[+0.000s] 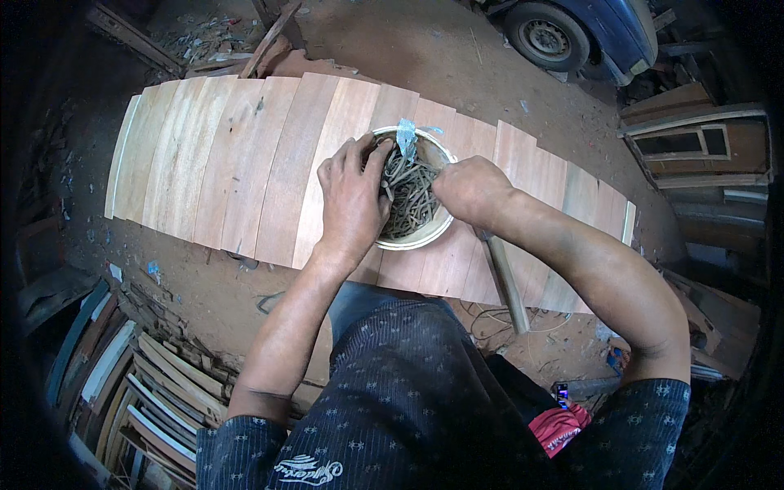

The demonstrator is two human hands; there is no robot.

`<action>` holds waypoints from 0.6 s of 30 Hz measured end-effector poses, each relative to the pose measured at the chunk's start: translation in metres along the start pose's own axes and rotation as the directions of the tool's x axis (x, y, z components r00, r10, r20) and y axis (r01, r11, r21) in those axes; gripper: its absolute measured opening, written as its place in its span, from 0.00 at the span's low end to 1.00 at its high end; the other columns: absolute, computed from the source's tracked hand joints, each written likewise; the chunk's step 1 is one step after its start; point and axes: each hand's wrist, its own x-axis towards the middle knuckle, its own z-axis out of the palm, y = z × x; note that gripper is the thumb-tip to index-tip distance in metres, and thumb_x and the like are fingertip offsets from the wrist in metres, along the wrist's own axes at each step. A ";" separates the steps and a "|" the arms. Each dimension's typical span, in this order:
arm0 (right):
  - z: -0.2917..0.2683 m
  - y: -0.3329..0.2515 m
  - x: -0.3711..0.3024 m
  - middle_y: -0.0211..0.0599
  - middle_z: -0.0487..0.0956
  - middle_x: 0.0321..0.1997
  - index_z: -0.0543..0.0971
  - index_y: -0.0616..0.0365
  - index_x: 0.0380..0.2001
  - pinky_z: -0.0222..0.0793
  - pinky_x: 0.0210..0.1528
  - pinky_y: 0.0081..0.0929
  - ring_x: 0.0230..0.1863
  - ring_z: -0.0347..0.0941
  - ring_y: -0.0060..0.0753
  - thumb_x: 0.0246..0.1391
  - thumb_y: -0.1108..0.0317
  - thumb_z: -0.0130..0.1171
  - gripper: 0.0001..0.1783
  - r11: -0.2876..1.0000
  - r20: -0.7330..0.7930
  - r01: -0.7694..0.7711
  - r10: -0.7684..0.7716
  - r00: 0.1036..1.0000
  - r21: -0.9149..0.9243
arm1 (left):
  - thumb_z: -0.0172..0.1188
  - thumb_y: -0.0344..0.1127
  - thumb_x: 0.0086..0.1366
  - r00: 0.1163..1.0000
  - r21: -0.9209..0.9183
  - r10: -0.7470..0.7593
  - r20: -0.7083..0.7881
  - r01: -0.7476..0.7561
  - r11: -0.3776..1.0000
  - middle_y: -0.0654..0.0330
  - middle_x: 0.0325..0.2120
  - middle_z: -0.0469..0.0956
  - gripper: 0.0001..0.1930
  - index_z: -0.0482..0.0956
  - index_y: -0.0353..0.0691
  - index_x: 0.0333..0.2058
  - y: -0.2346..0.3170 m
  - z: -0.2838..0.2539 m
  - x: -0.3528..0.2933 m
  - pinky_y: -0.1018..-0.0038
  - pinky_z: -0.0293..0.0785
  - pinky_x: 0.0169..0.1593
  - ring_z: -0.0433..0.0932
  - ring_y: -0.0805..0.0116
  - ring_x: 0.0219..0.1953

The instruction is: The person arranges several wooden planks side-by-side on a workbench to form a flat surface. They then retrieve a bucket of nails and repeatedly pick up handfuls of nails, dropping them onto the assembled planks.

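Note:
A round whitish tub point(420, 242) stands on a row of wooden planks. Loose nails point(408, 200), dull grey, fill much of it, and a strip of bluish tape point(407, 139) crosses its far rim. Over the tub's left rim reaches my left hand point(353, 192), fingers apart and bent, the tips among the nails. My right hand point(474, 192) is closed in a fist against the right rim; what lies inside it is hidden. Below my right wrist lies a hammer point(505, 282), its handle sticking out past the planks' near edge and its head partly hidden.
Pale reddish planks point(278, 163) lie side by side in a long, curved-looking row. Stacked wood strips point(167, 384) fill the lower left. A blue vehicle's wheel point(547, 37) is at the far right, near a wooden frame point(686, 145). Debris litters the dirt floor point(408, 41).

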 end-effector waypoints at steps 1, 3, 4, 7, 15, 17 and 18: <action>0.003 -0.001 0.000 0.44 0.86 0.34 0.87 0.56 0.30 0.81 0.41 0.43 0.39 0.85 0.45 0.57 0.68 0.57 0.10 0.994 -0.044 0.032 -0.028 0.999 0.106 | 0.71 0.25 0.49 1.000 -0.007 -0.001 0.002 0.001 1.000 0.50 0.63 0.67 0.39 0.71 0.46 0.63 0.000 0.000 0.000 0.52 0.57 0.69 0.64 0.46 0.66; 0.014 -0.008 0.000 0.47 0.86 0.35 0.87 0.59 0.31 0.80 0.43 0.45 0.40 0.85 0.48 0.57 0.66 0.58 0.11 0.944 -0.144 0.101 -0.058 0.988 0.313 | 0.71 0.25 0.49 1.000 -0.014 0.005 0.003 -0.005 1.000 0.50 0.63 0.68 0.39 0.71 0.45 0.63 0.001 0.001 0.001 0.52 0.57 0.69 0.64 0.46 0.66; 0.019 -0.011 0.002 0.50 0.85 0.39 0.85 0.61 0.35 0.77 0.48 0.47 0.45 0.82 0.49 0.58 0.64 0.57 0.12 0.918 -0.119 0.119 -0.079 0.990 0.379 | 0.71 0.25 0.50 1.000 -0.015 0.007 0.001 -0.007 1.000 0.50 0.63 0.68 0.39 0.71 0.45 0.63 0.000 0.002 0.001 0.52 0.57 0.68 0.64 0.46 0.66; 0.018 -0.023 0.000 0.59 0.75 0.59 0.78 0.68 0.52 0.62 0.67 0.53 0.66 0.67 0.59 0.63 0.60 0.56 0.22 0.850 -0.111 0.195 -0.161 0.981 0.489 | 0.70 0.25 0.50 1.000 -0.020 -0.003 -0.011 0.003 1.000 0.51 0.63 0.68 0.39 0.70 0.45 0.63 -0.002 0.004 0.001 0.53 0.57 0.68 0.64 0.46 0.66; 0.033 -0.014 -0.009 0.54 0.75 0.60 0.77 0.65 0.54 0.66 0.66 0.44 0.64 0.69 0.53 0.65 0.64 0.52 0.19 0.859 -0.256 0.213 -0.100 0.962 0.466 | 0.69 0.24 0.51 1.000 -0.053 0.000 -0.019 -0.001 0.999 0.50 0.63 0.68 0.38 0.69 0.44 0.64 -0.002 0.005 0.001 0.53 0.58 0.68 0.65 0.45 0.65; 0.031 -0.015 -0.005 0.53 0.76 0.58 0.79 0.64 0.50 0.68 0.64 0.42 0.61 0.72 0.51 0.65 0.65 0.52 0.16 0.876 -0.216 0.249 -0.171 0.961 0.412 | 0.68 0.24 0.52 1.000 -0.051 -0.004 -0.010 0.004 0.999 0.50 0.63 0.69 0.38 0.69 0.44 0.64 -0.002 0.005 0.001 0.52 0.59 0.68 0.65 0.45 0.65; 0.035 -0.014 -0.001 0.52 0.77 0.56 0.80 0.64 0.48 0.69 0.63 0.43 0.60 0.72 0.51 0.64 0.66 0.53 0.16 0.867 -0.282 0.304 -0.200 0.938 0.396 | 0.68 0.24 0.52 1.000 -0.053 -0.002 -0.007 0.002 0.999 0.49 0.63 0.69 0.38 0.69 0.44 0.64 -0.001 0.004 0.002 0.52 0.59 0.68 0.65 0.44 0.65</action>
